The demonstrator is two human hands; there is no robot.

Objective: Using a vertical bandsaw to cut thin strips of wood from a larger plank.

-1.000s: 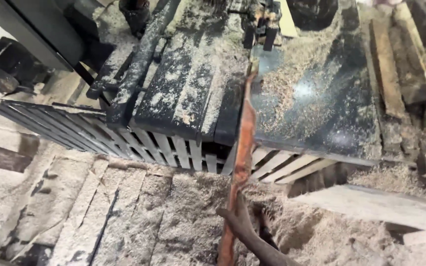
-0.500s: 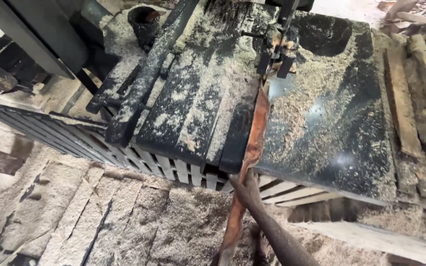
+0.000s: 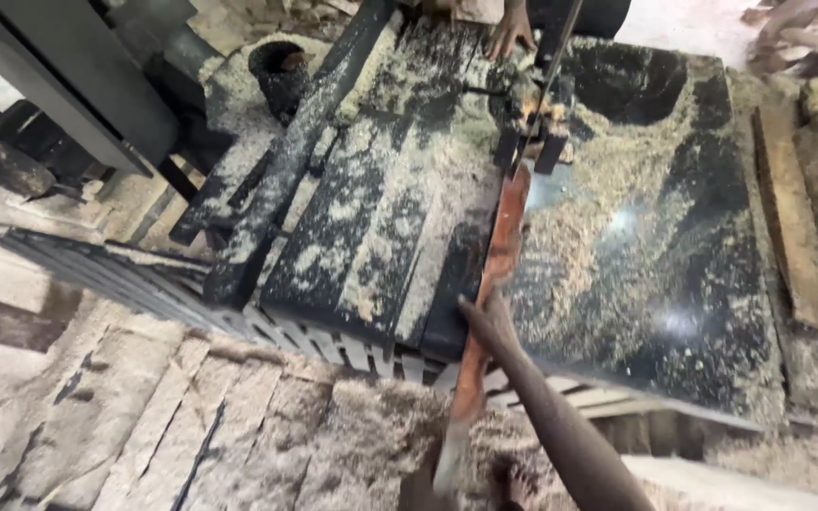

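Of our own body we see only one bare forearm, long and lean, with no sleeve, glove, band or watch on it. It is dusted with fine sawdust along its length. It narrows to a wrist and a hand that is small in the frame and slightly blurred, so we cannot make out separate fingers, nails or rings. Which of our arms it is we cannot tell.

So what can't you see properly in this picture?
Head view only:
- Right hand on the reddish wood strip: fingers blurred, grip unclear.
- Left hand: out of frame.
- Another person's hand: cut off by the top edge.
- Saw table: partly buried under sawdust.
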